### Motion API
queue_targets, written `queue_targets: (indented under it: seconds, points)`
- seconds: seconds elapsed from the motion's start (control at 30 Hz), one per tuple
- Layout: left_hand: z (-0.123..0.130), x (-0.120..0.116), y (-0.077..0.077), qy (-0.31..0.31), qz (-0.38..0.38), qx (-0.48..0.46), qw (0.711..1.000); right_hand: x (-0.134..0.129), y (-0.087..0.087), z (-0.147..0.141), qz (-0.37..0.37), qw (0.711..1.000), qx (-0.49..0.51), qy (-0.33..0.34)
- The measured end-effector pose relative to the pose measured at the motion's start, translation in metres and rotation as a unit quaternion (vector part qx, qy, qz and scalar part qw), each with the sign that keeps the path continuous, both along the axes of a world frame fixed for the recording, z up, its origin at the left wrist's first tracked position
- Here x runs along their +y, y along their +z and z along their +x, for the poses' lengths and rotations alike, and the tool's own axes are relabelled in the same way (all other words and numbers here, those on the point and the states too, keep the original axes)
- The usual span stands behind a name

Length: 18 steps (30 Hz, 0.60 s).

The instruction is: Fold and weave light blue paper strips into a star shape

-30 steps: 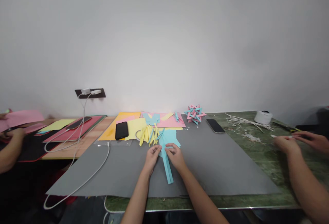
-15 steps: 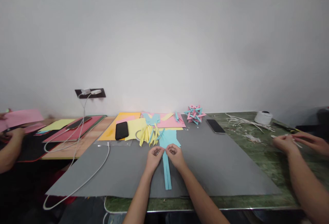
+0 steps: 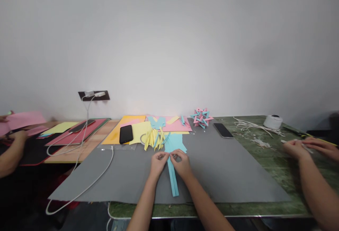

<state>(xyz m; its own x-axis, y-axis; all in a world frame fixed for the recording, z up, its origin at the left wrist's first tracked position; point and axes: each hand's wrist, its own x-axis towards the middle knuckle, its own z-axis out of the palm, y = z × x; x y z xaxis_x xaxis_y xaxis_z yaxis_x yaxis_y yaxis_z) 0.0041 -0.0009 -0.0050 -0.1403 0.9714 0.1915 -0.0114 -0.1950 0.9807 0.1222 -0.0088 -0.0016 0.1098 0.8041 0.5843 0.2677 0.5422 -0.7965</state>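
My left hand and my right hand meet at the upper end of a folded blue paper strip. Both pinch it between thumb and fingers, which hide that end. A lengthwise crease divides the strip, and its lower part slants toward me over the grey mat. Just beyond my fingertips lies blue paper. To its left is a heap of folded yellow paper pieces with a few blue ones. A pink and blue paper star ball stands farther back.
Two phones, a left one and a right one, lie on the mat. A white cable loops across its left side. Co-workers' hands are at both sides; the right ones are near white cords and a white container.
The strip's lower end has swung slightly to the right, and its two halves look closer together. My hands keep their pinch in nearly the same place.
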Motion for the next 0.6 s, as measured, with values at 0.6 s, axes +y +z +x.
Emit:
queue_targets:
  seconds: [0.6]
  points:
    - [-0.0017, -0.0040, 0.0086, -0.032, -0.037, 0.010, 0.999, 0.0015, -0.0049, 0.0028, 0.074, 0.988, -0.127, -0.048]
